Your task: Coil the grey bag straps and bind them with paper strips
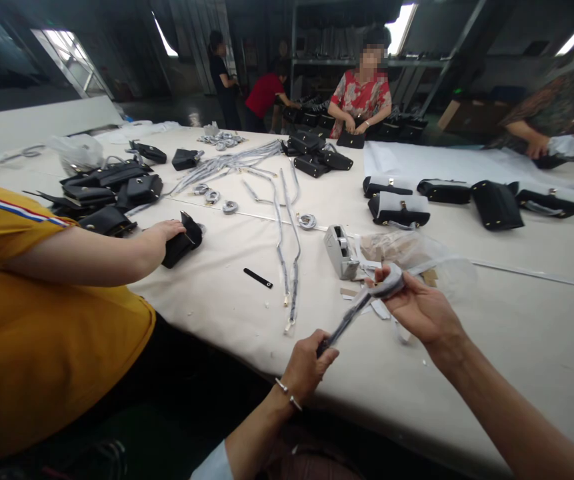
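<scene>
Between my hands runs a plastic-wrapped bag strap [351,316]. My left hand [311,360], with a bracelet at the wrist, is closed around its straight lower end near the table's front edge. Farther right, my right hand [419,303] grips the other part, which is wound into a coil. Just beyond that hand stands a grey tape dispenser [338,252]. Two long wrapped straps [287,253] lie stretched out on the table, their gold clasps toward me. A short black strip [258,278] lies to their left.
At left, a co-worker in yellow [41,333] rests a hand on a black bag [183,243]. Coiled straps [229,207] and a strap bundle [237,160] lie mid-table. Black bags [399,209] line the right side, beside crumpled plastic [417,250]. Other people work across the table.
</scene>
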The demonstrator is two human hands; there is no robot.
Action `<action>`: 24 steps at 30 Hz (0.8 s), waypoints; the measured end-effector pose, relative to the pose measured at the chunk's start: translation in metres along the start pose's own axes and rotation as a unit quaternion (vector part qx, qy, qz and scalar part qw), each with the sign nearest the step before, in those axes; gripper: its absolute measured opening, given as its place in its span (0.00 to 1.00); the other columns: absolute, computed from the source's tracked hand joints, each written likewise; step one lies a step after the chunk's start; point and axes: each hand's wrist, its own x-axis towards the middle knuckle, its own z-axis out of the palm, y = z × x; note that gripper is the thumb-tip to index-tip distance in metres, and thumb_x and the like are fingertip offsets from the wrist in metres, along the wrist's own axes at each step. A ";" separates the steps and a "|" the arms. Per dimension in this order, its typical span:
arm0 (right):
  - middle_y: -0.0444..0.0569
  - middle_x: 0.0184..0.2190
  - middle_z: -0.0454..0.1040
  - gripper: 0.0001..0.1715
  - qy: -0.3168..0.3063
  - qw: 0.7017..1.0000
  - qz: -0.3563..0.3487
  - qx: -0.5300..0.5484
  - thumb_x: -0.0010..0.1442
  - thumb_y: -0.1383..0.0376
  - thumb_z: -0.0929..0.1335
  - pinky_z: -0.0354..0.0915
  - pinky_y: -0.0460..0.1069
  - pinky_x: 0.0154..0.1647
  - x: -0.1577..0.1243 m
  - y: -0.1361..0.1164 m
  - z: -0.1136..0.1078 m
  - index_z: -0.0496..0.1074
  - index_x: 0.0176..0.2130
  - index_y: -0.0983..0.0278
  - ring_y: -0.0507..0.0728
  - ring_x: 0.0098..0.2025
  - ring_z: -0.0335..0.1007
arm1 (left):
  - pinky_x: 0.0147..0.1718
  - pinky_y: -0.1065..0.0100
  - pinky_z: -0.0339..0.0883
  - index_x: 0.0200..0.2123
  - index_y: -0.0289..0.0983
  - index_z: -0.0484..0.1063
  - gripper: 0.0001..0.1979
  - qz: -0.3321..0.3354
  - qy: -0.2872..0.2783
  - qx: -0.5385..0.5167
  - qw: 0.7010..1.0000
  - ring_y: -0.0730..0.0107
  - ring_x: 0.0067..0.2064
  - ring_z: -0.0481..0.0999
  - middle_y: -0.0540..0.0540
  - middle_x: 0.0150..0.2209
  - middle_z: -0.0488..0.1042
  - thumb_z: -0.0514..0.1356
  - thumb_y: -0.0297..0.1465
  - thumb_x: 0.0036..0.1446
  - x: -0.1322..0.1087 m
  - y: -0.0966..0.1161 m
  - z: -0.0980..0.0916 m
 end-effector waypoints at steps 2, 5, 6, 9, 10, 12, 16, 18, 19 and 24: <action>0.50 0.34 0.77 0.15 0.010 1.000 -0.003 0.003 0.65 0.67 0.60 0.72 0.53 0.56 -0.001 0.002 0.001 0.75 0.37 0.65 0.53 0.43 0.75 | 0.15 0.74 0.52 0.35 0.39 0.68 0.07 -0.040 -0.021 -0.076 0.996 0.81 0.16 0.57 0.57 0.22 0.67 0.59 0.35 0.54 0.000 0.001 0.000; 0.49 0.37 0.77 0.12 -0.001 0.996 -0.059 -0.071 0.64 0.64 0.62 0.68 0.56 0.59 -0.008 0.015 0.002 0.74 0.38 0.63 0.55 0.46 0.73 | 0.13 0.75 0.46 0.34 0.37 0.67 0.08 -0.079 -0.071 -0.166 0.980 0.83 0.14 0.56 0.57 0.21 0.70 0.59 0.35 0.52 0.000 0.005 0.001; 0.49 0.38 0.77 0.12 -0.014 0.984 -0.101 -0.147 0.64 0.61 0.63 0.67 0.57 0.59 -0.010 0.021 0.001 0.74 0.40 0.62 0.57 0.47 0.72 | 0.14 0.75 0.46 0.35 0.36 0.67 0.09 -0.086 -0.088 -0.182 0.976 0.83 0.14 0.56 0.56 0.21 0.70 0.59 0.35 0.52 0.000 0.008 0.001; 0.51 0.36 0.75 0.13 -0.079 0.836 -0.265 -0.475 0.63 0.55 0.64 0.65 0.60 0.51 -0.017 0.044 -0.008 0.72 0.41 0.60 0.62 0.44 0.69 | 0.17 0.75 0.54 0.41 0.35 0.70 0.13 -0.073 -0.123 -0.177 0.974 0.80 0.19 0.61 0.56 0.21 0.67 0.60 0.34 0.52 -0.003 0.019 -0.005; 0.52 0.34 0.73 0.13 -0.118 0.752 -0.312 -0.568 0.63 0.56 0.64 0.65 0.60 0.48 -0.019 0.051 -0.013 0.71 0.38 0.61 0.62 0.41 0.68 | 0.19 0.75 0.57 0.41 0.35 0.70 0.14 -0.062 -0.128 -0.159 0.977 0.79 0.21 0.62 0.56 0.22 0.66 0.60 0.34 0.52 -0.004 0.023 -0.009; 0.52 0.31 0.71 0.12 -0.205 0.598 -0.374 -0.679 0.64 0.58 0.63 0.63 0.58 0.42 -0.021 0.063 -0.022 0.70 0.35 0.61 0.61 0.36 0.65 | 0.24 0.73 0.60 0.41 0.36 0.71 0.13 -0.024 -0.123 -0.099 0.987 0.77 0.25 0.64 0.56 0.25 0.65 0.60 0.34 0.52 -0.005 0.031 -0.018; 0.54 0.34 0.73 0.12 -0.296 0.457 -0.385 -0.745 0.63 0.56 0.65 0.62 0.56 0.39 -0.024 0.076 -0.032 0.69 0.38 0.63 0.62 0.37 0.67 | 0.34 0.69 0.61 0.43 0.40 0.72 0.15 0.065 -0.077 0.090 0.991 0.73 0.31 0.67 0.54 0.30 0.70 0.61 0.29 0.49 -0.006 0.041 -0.035; 0.55 0.36 0.74 0.14 -0.317 0.430 -0.361 -0.765 0.62 0.55 0.66 0.62 0.57 0.40 -0.025 0.078 -0.034 0.69 0.40 0.63 0.63 0.38 0.68 | 0.36 0.68 0.62 0.45 0.41 0.70 0.17 0.080 -0.061 0.162 0.982 0.70 0.33 0.70 0.53 0.31 0.73 0.61 0.28 0.49 -0.004 0.042 -0.038; 0.55 0.36 0.74 0.14 -0.325 0.419 -0.345 -0.775 0.63 0.55 0.65 0.62 0.57 0.39 -0.025 0.080 -0.036 0.69 0.39 0.63 0.63 0.38 0.68 | 0.36 0.68 0.63 0.45 0.41 0.70 0.17 0.087 -0.058 0.187 0.977 0.69 0.34 0.71 0.52 0.33 0.74 0.62 0.27 0.49 -0.002 0.042 -0.039; 0.54 0.33 0.74 0.18 -0.304 0.466 -0.239 -0.796 0.65 0.52 0.61 0.58 0.55 0.36 -0.027 0.079 -0.040 0.68 0.33 0.62 0.62 0.35 0.67 | 0.39 0.69 0.64 0.37 0.42 0.73 0.09 0.145 -0.053 0.261 0.953 0.68 0.38 0.73 0.50 0.39 0.74 0.65 0.37 0.53 0.008 0.036 -0.045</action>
